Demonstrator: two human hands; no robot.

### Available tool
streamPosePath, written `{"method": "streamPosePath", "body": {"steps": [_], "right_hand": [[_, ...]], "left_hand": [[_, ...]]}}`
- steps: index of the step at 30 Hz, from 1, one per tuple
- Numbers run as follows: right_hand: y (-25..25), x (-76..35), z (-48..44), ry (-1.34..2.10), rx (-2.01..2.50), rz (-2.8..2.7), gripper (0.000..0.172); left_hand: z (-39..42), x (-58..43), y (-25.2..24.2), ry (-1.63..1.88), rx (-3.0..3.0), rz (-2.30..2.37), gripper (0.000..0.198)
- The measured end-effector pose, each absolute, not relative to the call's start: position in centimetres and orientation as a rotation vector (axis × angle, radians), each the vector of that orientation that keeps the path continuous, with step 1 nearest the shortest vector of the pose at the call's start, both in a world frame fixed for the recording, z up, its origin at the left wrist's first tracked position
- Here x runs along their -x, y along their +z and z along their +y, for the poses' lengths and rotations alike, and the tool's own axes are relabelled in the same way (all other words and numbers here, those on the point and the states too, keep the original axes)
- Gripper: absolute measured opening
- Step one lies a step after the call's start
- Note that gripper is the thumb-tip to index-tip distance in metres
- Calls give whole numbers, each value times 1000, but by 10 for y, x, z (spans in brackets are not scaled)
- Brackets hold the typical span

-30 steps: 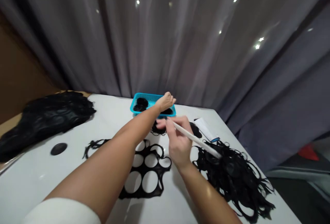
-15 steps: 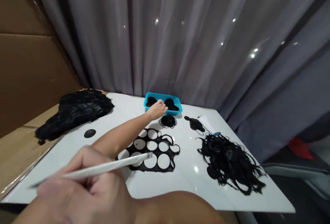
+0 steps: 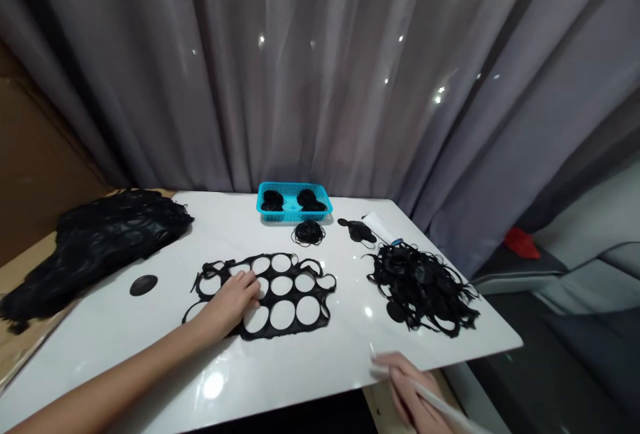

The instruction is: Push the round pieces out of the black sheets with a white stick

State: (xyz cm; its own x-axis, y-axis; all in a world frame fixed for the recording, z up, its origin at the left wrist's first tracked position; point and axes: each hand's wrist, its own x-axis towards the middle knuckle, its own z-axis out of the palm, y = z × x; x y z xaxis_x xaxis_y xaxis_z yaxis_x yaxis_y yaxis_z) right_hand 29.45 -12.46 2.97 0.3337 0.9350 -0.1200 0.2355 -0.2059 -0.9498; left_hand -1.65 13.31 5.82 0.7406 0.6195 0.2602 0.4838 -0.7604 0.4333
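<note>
The left hand (image 3: 230, 302) lies palm down on a black cut-out sheet (image 3: 294, 314) with rows of round holes. Its fingers are loosely together, resting on the sheet and pinching nothing, and the hand hides part of the sheet's left side. The sheet lies flat near the middle of a glossy white board (image 3: 125, 314); its material is hard to make out. Well apart, the right hand (image 3: 413, 391) hovers at the board's near edge, partly cut off by the frame, its fingers (image 3: 395, 371) curled round a white stylus-like stick (image 3: 435, 401) whose far end is out of view. Beyond lie a tangled black heap (image 3: 423, 291), a small black coil (image 3: 309, 234), a teal plastic basket (image 3: 293, 185) holding black rounds, and a larger black mass (image 3: 100, 247) at the board's left edge.
</note>
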Motion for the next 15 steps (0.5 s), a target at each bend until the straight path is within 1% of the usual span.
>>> {"method": "streamPosePath", "body": {"steps": [2,6,8,10,12,14,15], "right_hand": [[45,-281,-94,976,1551,-951,60],[75,-255,-22,1037,1206,-829,48],[91,-260,-2,966,1158,-857,47],[108,-287,1,729,1297,-937,49],[121,-335,-5,387,1568,-1011,45],[125,-394,-11,115,1856,-1059,41],[122,-422,-12,39,2036,-1074,38]], "left_hand": [[124,-25,71,629,-2517,790,23],[98,-110,116,736,-2404,583,14],[91,-132,134,761,-2399,503,10],[98,-130,141,753,-2431,508,11],[119,-103,137,699,-2494,612,15],[150,-56,128,622,-2556,822,14],[166,-28,123,589,-2573,976,11]]}}
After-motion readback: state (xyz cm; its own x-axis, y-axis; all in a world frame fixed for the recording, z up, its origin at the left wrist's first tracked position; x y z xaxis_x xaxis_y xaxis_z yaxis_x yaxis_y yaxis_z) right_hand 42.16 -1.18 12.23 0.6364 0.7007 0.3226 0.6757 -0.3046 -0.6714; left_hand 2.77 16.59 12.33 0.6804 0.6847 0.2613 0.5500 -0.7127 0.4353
